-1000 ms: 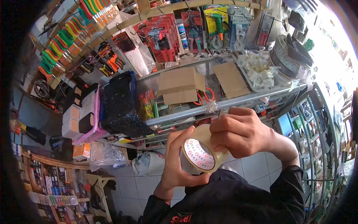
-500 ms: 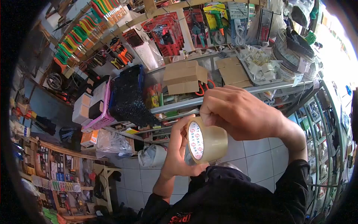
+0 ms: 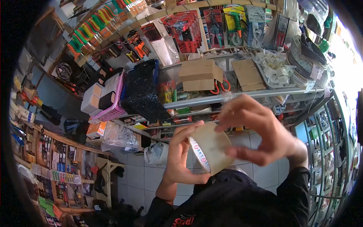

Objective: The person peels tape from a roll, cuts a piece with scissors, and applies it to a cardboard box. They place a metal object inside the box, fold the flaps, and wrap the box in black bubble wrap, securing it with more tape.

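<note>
A roll of clear packing tape (image 3: 217, 151) with "SKT" printed on its white inner core is held up in front of my body. My left hand (image 3: 179, 159) grips it from the left, with fingers over the top edge and the thumb under the lower edge. Close on the roll's right side is my right hand (image 3: 261, 130), smeared by motion, its thumb and fingers spread apart. The fingertips overlap the tape's outer face in this view. Behind them, red-handled scissors (image 3: 225, 85) lie partly hidden by a cardboard box (image 3: 196, 73) on the glass counter.
A metal-edged glass counter (image 3: 193, 102) runs across ahead, bearing a flat cardboard piece (image 3: 247, 74) and a tray of small parts (image 3: 280, 73). Left of it stand a black plastic-covered bin (image 3: 141, 89) and a pink basket (image 3: 113, 109). Packaged tools (image 3: 185, 32) hang above.
My right hand's fingers have come off the top of the tape roll and spread apart, moving right. The roll has turned, showing less of its inner core. The view has shifted slightly.
</note>
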A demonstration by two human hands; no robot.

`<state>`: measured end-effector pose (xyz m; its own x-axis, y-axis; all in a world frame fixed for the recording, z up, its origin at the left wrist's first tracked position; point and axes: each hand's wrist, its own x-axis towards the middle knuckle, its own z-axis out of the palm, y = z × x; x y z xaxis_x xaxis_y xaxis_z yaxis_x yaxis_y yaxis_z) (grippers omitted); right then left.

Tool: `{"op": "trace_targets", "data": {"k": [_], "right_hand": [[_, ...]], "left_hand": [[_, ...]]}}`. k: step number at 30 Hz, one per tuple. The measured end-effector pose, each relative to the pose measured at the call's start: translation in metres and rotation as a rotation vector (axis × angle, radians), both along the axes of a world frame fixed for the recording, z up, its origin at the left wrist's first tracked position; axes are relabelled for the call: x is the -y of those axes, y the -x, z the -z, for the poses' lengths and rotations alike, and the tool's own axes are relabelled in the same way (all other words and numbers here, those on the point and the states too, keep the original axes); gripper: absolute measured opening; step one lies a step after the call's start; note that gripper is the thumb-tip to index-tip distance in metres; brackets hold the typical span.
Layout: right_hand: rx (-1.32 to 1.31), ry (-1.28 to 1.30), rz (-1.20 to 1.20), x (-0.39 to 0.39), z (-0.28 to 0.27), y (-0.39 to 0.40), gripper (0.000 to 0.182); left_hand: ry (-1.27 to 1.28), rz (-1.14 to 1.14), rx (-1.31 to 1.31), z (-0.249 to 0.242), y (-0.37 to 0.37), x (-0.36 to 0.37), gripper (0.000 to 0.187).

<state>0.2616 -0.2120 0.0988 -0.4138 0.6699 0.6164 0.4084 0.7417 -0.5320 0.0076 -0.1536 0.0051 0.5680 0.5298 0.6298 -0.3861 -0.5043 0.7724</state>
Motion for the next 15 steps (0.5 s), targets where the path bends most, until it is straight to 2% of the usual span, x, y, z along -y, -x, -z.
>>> {"op": "trace_targets", "data": {"k": [1,4,7,15], "right_hand": [[0.019,-0.034,-0.013,0.004,0.005,0.001,0.052],[-0.011,-0.061,0.069,0.022,0.011,0.017,0.056],[-0.111,-0.187,0.090,0.019,0.035,0.026,0.060],[-0.275,-0.387,0.056,0.007,0.060,0.032,0.061]], "left_hand": [[-0.042,-0.048,0.020,0.000,0.002,0.000,0.112],[-0.264,-0.269,0.050,-0.008,0.001,0.004,0.105],[-0.471,-0.475,-0.082,-0.011,0.006,0.009,0.101],[-0.736,-0.748,-0.160,-0.026,0.012,0.023,0.095]]}}
